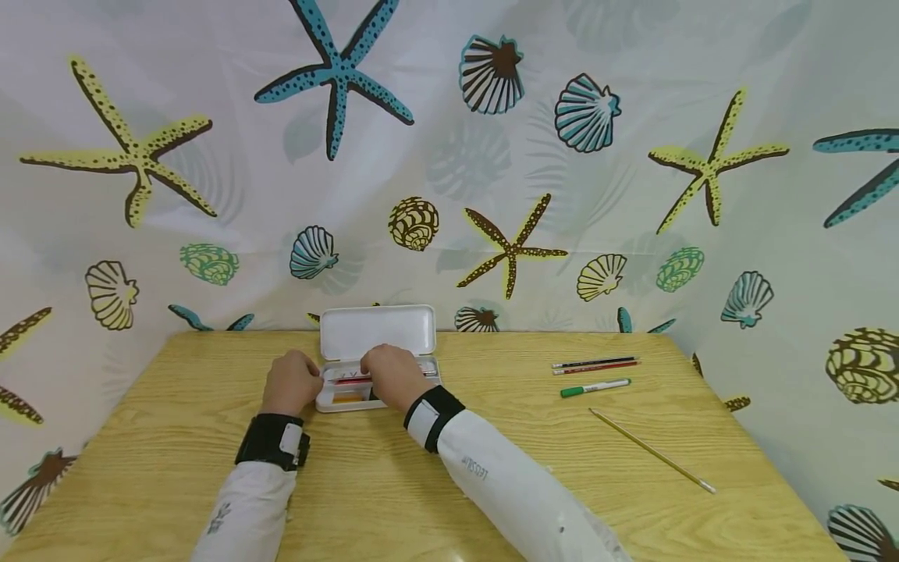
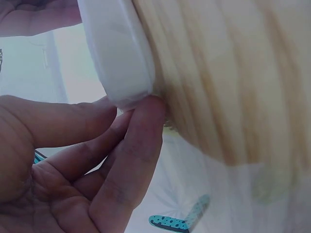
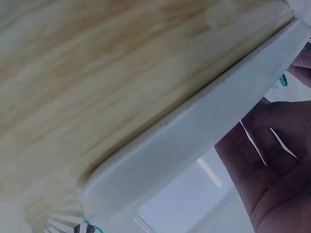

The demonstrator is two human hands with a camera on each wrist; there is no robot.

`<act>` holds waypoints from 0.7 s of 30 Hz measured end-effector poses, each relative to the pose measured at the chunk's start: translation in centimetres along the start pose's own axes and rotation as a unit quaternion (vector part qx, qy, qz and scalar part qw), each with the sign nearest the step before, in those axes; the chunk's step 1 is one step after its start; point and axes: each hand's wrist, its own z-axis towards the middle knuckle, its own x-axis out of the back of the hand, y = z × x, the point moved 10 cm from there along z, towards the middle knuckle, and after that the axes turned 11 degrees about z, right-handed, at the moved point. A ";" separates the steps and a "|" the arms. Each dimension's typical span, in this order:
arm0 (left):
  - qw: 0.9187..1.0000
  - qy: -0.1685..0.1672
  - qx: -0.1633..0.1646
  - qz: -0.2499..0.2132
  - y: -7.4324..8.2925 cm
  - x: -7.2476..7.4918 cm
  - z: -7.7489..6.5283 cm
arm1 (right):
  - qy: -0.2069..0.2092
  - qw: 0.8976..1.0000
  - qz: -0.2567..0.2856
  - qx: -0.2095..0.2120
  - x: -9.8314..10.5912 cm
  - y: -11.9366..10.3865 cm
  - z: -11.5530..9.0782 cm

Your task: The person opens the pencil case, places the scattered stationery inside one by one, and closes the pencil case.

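Note:
A white pencil case stands at the table's back edge with its lid raised. Inside lie a red pencil and a yellow-orange item in the front compartment. My left hand is at the case's left end. In the left wrist view, that hand's thumb and forefinger pinch the corner of the case. My right hand reaches over the front rim into the case. The right wrist view shows its fingers bent behind the front wall; the fingertips are hidden, so whatever they touch cannot be told.
On the right of the wooden table lie a black pencil, a red pencil and a green-capped marker. Nearer is a long gold pencil, set diagonally. A patterned curtain hangs right behind the case.

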 end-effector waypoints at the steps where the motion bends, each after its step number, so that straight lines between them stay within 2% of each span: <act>1: 1.000 0.001 0.000 0.001 0.0 0.0 0.0 | -0.001 1.000 0.003 -0.001 0.1 0.0 0.0; 9: 1.000 -0.004 0.002 0.000 0.0 0.0 -0.1 | -0.015 1.000 0.020 -0.013 0.3 0.1 -0.4; 21: 1.000 -0.003 -0.002 0.003 0.0 0.0 0.0 | -0.019 0.999 0.040 0.004 0.8 0.3 -0.6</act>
